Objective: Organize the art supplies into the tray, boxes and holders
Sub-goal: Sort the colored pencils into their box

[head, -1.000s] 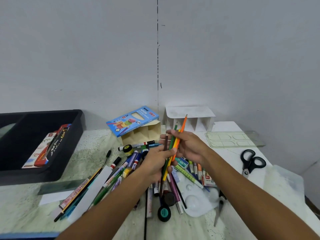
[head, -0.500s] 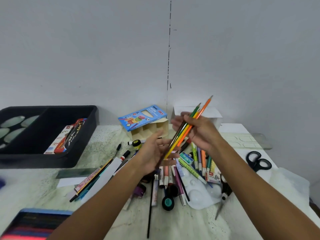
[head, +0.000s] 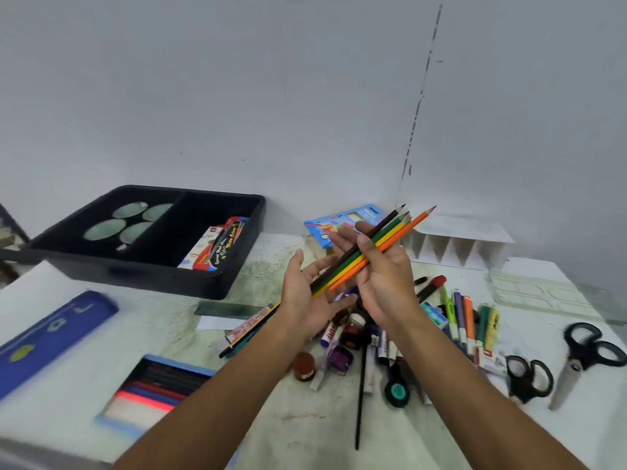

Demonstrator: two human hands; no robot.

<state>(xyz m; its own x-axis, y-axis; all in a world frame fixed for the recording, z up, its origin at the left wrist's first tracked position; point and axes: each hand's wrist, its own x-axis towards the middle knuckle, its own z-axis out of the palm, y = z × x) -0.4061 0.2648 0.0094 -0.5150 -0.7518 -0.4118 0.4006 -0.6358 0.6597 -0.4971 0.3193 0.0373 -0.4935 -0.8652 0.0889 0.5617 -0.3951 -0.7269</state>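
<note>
While my head swung left over the last second, bringing the black tray (head: 203, 290) and the open pencil box (head: 152, 388) at the near left into view, I had lifted the four coloured pencils (head: 366, 252) off the heap and tilted them, tips up and to the right. My right hand (head: 383, 279) held the bundle, its fingers (head: 364, 245) curled around the middle of the shafts; my left hand (head: 305, 300) lay open and relaxed beneath the blunt ends, just touching them, where a second ago it had been gripping. I judged the pencils squared up and ready to be carried to a box or holder.

Room was mixed. Straight below sat the loose pile of markers and paints (head: 390, 334), so lowering there would scatter things. To the near left, bare bench (head: 169, 330) lay between the tray's near rim and the pencil box, an open path. The white divided holder (head: 454, 245) stood just beyond the pencil tips against the wall, and the scissors (head: 590, 354) lay well to the right.
</note>
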